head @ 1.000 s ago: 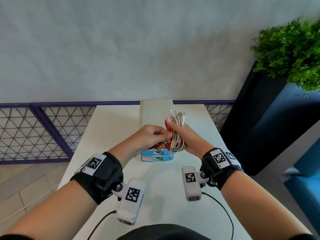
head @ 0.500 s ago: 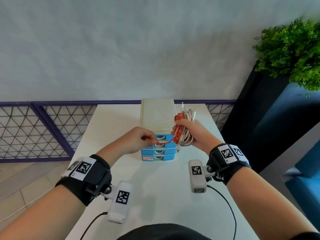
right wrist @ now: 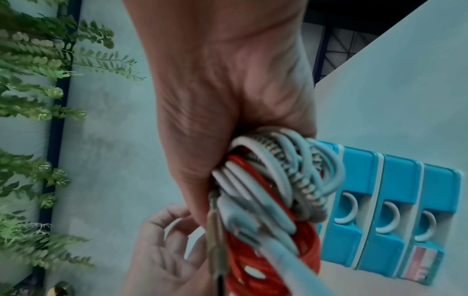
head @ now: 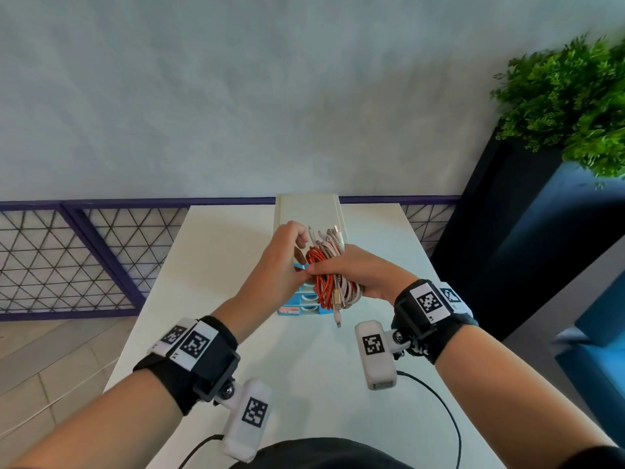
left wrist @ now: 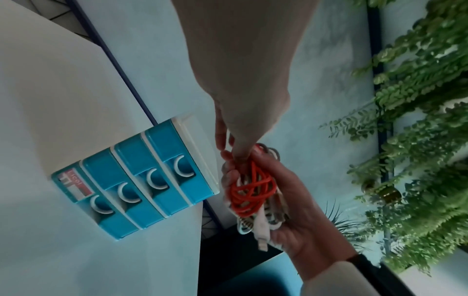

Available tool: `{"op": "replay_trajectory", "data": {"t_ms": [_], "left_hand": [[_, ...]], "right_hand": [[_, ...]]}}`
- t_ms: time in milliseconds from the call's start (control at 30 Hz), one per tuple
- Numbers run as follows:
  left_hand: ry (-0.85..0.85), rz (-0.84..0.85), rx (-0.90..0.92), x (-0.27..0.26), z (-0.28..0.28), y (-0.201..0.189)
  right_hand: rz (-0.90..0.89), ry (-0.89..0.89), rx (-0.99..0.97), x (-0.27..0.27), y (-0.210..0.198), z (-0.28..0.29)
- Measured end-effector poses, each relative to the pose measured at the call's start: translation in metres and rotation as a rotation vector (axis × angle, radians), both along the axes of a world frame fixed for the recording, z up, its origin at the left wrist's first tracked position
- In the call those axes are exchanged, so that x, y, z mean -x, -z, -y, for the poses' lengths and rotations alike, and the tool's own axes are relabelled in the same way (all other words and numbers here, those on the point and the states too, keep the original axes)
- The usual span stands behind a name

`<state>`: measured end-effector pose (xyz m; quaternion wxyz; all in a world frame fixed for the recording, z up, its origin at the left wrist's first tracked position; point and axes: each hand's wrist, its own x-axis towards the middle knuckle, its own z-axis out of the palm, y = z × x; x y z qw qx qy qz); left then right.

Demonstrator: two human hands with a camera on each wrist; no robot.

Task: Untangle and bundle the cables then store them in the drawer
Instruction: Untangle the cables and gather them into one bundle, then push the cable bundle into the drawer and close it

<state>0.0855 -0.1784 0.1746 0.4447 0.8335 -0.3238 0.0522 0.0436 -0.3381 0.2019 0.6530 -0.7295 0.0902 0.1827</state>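
Note:
My right hand [head: 339, 267] grips a bundle of cables [head: 325, 278]: a red one, white ones and a braided one, with loose plugs hanging below. In the right wrist view the bundle [right wrist: 274, 190] fills my curled right hand [right wrist: 228, 120]. My left hand [head: 299, 237] is at the top of the bundle, fingers curled, and pinches the red cable [left wrist: 249, 188] there, as the left wrist view shows [left wrist: 234, 156]. Just behind and below the hands stands the small drawer unit [head: 307, 208] with several blue drawers [left wrist: 142, 180], all pushed in.
The unit stands on a white table [head: 216, 265] whose near part is bare. A purple mesh railing [head: 84, 252] runs behind the table's far edge and left side. At the right stands a dark planter [head: 500, 231] with a green plant [head: 568, 96].
My left hand has gone from the drawer fronts up to the top of the bundle. The red strand stretched between the hands now lies against the bundle. The right hand has shifted left, nearer me.

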Motion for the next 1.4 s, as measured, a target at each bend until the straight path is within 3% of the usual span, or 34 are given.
{"op": "replay_trajectory", "data": {"t_ms": [100,200,300,367,467,633,733,833,933,1067,1167,1400], "left_hand": [[0.135,-0.020,-0.059,0.001,-0.006,-0.006],[0.215,0.049,-0.259,0.001,-0.018,-0.019],[0.135,0.420,-0.598,0.004,-0.019,-0.025],[0.146,0.613,-0.727,0.006,-0.012,-0.023],[0.188,0.842,-0.730,0.003,-0.003,-0.017],[0.233,0.936,-0.709,-0.008,0.001,-0.011],[0.257,0.917,-0.737,-0.013,0.003,-0.008],[0.233,0.840,-0.832,-0.017,0.006,-0.006],[0.086,0.682,-0.912,-0.018,0.007,-0.004],[-0.032,0.519,-0.890,-0.018,0.005,-0.002],[-0.015,0.387,-0.822,-0.011,0.002,0.007],[0.063,0.153,-0.767,0.004,-0.006,0.029]], "right_hand": [[-0.009,-0.011,0.061,-0.001,0.000,-0.002],[-0.021,-0.034,0.150,-0.001,-0.001,0.003],[-0.055,-0.086,0.150,0.002,-0.005,0.001],[-0.060,-0.175,0.148,0.004,-0.009,-0.005],[-0.098,-0.287,0.102,0.006,-0.012,-0.012],[-0.116,-0.336,0.083,0.006,-0.007,-0.012],[-0.094,-0.331,0.201,0.003,-0.004,-0.013],[0.098,-0.302,0.602,-0.001,-0.003,-0.015],[0.294,-0.204,1.034,0.004,0.005,-0.026],[0.363,-0.206,1.517,0.013,0.036,-0.038],[0.478,-0.082,1.614,0.012,0.050,-0.031],[0.489,-0.309,1.431,0.013,0.064,-0.021]]}}
